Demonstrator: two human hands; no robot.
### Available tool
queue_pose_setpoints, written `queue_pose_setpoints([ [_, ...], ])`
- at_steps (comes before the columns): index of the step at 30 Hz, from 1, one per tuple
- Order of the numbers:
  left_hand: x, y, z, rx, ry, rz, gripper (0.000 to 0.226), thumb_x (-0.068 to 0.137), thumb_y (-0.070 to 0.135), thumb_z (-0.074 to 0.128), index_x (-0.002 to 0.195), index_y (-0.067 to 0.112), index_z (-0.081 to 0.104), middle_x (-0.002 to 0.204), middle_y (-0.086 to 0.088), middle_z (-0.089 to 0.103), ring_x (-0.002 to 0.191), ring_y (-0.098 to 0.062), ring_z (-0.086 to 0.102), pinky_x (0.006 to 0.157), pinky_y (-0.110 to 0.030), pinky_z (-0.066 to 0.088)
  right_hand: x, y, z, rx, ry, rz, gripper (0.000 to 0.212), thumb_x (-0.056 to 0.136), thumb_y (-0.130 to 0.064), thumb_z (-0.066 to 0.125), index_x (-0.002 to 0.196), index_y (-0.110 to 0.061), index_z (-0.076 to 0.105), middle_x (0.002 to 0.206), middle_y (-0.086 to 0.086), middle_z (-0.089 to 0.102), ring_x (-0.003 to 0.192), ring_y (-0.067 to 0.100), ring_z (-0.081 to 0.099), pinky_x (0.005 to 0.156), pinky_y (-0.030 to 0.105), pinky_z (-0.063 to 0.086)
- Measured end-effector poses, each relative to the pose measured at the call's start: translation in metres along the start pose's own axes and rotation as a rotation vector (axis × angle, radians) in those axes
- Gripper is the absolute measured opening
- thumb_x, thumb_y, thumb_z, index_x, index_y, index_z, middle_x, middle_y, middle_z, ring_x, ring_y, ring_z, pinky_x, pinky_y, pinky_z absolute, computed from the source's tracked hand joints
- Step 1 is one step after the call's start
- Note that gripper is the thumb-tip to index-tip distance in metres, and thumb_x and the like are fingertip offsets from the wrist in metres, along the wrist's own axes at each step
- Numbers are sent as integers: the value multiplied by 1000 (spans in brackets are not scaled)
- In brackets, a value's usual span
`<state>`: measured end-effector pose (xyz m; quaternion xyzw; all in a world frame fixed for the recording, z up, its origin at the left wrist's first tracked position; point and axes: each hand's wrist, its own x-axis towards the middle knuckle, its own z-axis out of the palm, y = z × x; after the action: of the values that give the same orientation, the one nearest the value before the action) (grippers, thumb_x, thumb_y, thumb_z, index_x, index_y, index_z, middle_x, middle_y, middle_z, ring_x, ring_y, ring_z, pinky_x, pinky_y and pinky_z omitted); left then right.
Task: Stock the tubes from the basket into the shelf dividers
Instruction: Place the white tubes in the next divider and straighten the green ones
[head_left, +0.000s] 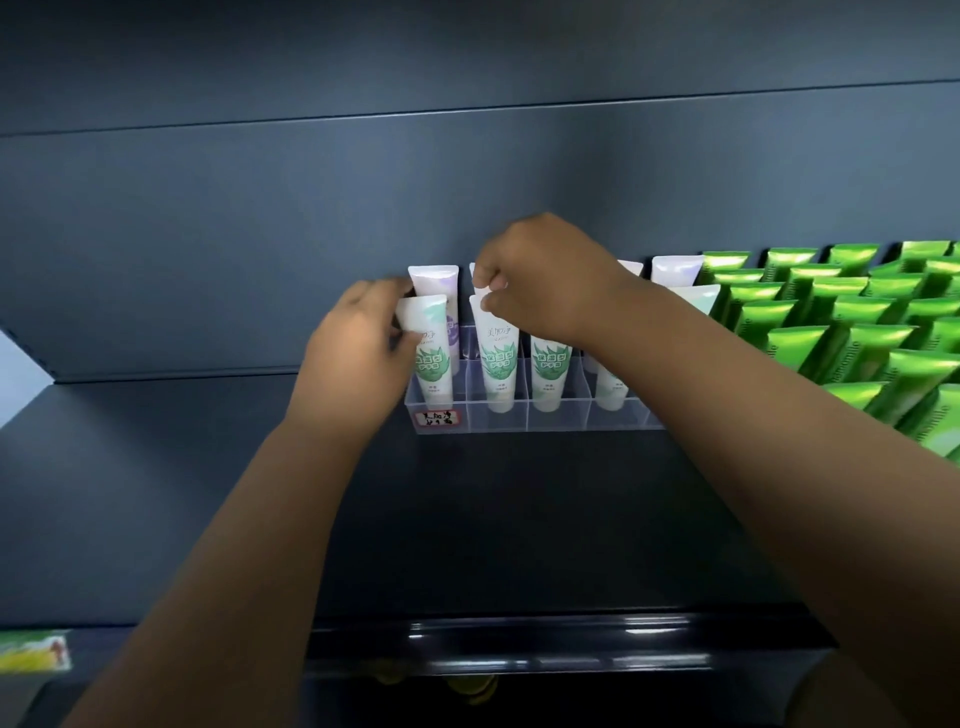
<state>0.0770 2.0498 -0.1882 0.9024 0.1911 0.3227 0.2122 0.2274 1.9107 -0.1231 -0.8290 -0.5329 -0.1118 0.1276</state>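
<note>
Front row, far left compartment: a white tube with green leaf print (430, 353) stands cap-down and leans a little to the left, and the left hand (353, 353) has it, fingers curled round the upper left edge with the thumb pressed on the front face; right beside it, one compartment over, a second green-leaf tube (498, 358) stands cap-down too, and the right hand (540, 280) is on that one, thumb and forefinger pinched together on the flat crimped end at the top; two more of the same kind follow along the front row, a third tube (549, 374) just right of it and a fourth tube (610, 387) partly hidden behind the right wrist; all four sit in a clear plastic divider tray (561, 415), one to a cell; behind the leftmost stands a white tube with purple print (434, 278) in the back row, and more pale tube tops show behind the right hand, too covered to count; a handwritten label (440, 417) is stuck on the tray's front wall at the left corner; the tray sits far back on a dark shelf (519, 519), against the dark back panel (260, 208); off to the right, packed rows of bright green tubes (852, 332) fill the shelf; down at the shelf's front edge runs a glossy price rail (571, 644), and at lower left there's a blurred yellow-green card (31, 649)
</note>
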Motion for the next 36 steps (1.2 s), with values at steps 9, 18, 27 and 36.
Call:
queue_pose_setpoints([
  [9, 3, -9, 8, -100, -15, -43, 40, 89, 4, 69, 119, 27, 58, 109, 3, 66, 89, -18, 69, 81, -44, 57, 6, 3, 9, -68, 7, 24, 9, 84, -17, 68, 90, -15, 74, 95, 7, 68, 90, 32, 65, 82, 42, 57],
  [18, 9, -10, 10, -101, -28, -44, 34, 88, 0, 66, 112, 22, 58, 99, 1, 70, 90, -19, 68, 80, -39, 55, 9, 4, 16, -45, 16, 20, 9, 85, -16, 64, 89, -14, 72, 95, 8, 67, 89, 31, 63, 81, 38, 56],
  [27, 8, -6, 9, -109, -40, -60, 34, 89, 6, 67, 116, 26, 58, 101, 4, 69, 89, -15, 68, 83, -39, 56, 8, 7, 17, 7, 35, 7, 10, 83, -16, 63, 89, -15, 71, 95, 5, 67, 91, 27, 62, 82, 38, 54],
  [36, 10, -2, 7, -91, -12, -85, 39, 91, 16, 70, 128, 22, 58, 115, 4, 66, 94, -17, 64, 88, -43, 55, 8, 16, 6, 82, 83, 47, 16, 87, -27, 65, 98, -22, 75, 103, -4, 73, 102, 19, 65, 90, 31, 51],
])
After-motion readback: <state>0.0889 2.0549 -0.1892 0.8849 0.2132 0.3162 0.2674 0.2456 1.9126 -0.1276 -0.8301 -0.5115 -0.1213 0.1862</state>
